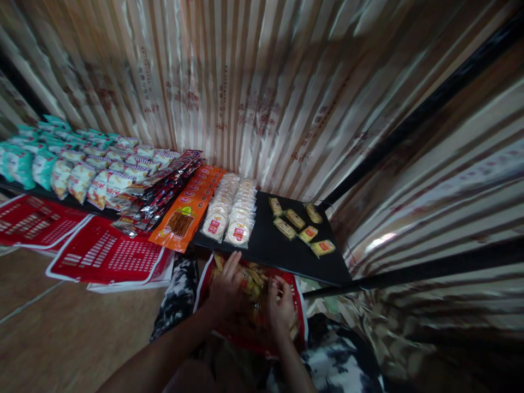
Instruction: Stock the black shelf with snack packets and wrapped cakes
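Note:
On my lap, between my knees, lies a red-edged bag (303,314) with many small yellowish wrapped snacks (254,281) showing in it. My left hand (226,289) rests over its left part, fingers stretched out toward the shelf edge and holding nothing I can see. At the bag's right side my right hand (281,308) has its fingers curled in a pinch; what is between them is too dark to make out. Just beyond the hands, on the black shelf (272,248), several small yellow packets (293,218) lie loosely. Left of them stand two rows of round wrapped crackers (238,232).
Further left on the shelf are an orange snack packet (180,221), a stack of dark red packets (159,199), white snack bags (110,188) and teal bags (20,166). Red printed sheets (108,248) hang below. Black poles (409,139) and a striped curtain (262,82) bound the back and right.

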{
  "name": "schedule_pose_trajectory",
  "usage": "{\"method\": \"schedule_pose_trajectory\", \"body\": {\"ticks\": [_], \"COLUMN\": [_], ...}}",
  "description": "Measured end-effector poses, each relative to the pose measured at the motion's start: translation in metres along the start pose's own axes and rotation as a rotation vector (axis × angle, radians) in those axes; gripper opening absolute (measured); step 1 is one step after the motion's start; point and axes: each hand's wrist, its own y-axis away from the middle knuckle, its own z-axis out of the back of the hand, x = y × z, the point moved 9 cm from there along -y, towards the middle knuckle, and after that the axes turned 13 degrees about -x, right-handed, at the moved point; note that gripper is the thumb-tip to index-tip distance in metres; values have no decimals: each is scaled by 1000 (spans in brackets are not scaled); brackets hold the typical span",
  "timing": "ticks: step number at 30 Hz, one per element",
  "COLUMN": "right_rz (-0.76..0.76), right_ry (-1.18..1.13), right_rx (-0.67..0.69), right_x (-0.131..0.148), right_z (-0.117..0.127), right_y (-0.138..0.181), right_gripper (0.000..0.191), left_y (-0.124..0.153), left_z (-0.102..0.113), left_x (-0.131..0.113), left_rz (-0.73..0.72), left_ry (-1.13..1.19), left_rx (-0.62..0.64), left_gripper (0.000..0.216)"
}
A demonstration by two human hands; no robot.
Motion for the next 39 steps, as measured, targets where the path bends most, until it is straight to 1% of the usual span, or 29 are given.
{"method": "schedule_pose_trajectory", "body": {"ticks": [2,3,5,7,10,12,15,17,20,23,26,30,32,35,39], "right_rz": [27,55,74,82,124,148,168,151,123,169,219,240,174,18,-195], "right_ry": [177,235,297,313,342,377,442,507,571,562,517,351,242,25,-322], "right_rx": [3,33,79,124,181,195,205,219,231,201,160,175,188,263,383], "right_x": [-29,-39,-55,-63,-60,-54,-45,-43,-41,-32,-21,-1,6,12,21], "right_z": [8,8,5,0,-9,-13,-17,-18,-19,-16,-11,-2,7,16,15], "right_y": [0,0,-3,-5,-3,-1,3,4,4,3,2,2,-2,-6,-6], "right_gripper": [40,41,45,49,49,46,46,48,40,35,37,32,29,24,22], "left_y": [18,27,44,56,66,69,73,75,80,83,80,73,68,56,40], "left_z": [-13,-20,-36,-50,-64,-68,-70,-70,-71,-73,-71,-65,-61,-50,-35], "left_x": [-8,-9,-8,-12,-24,-28,-31,-31,-29,-28,-25,-20,-15,-6,7], "left_rz": [44,105,230,290,270,275,304,327,355,342,338,391,430,475,522], "left_ry": [63,80,104,134,172,166,145,143,172,191,172,190,231,291,380], "left_rx": [92,135,216,286,372,404,416,413,419,433,426,422,390,274,134], "left_gripper": [35,36,37,36,37,36,34,35,36,36,37,37,40,54,56]}}
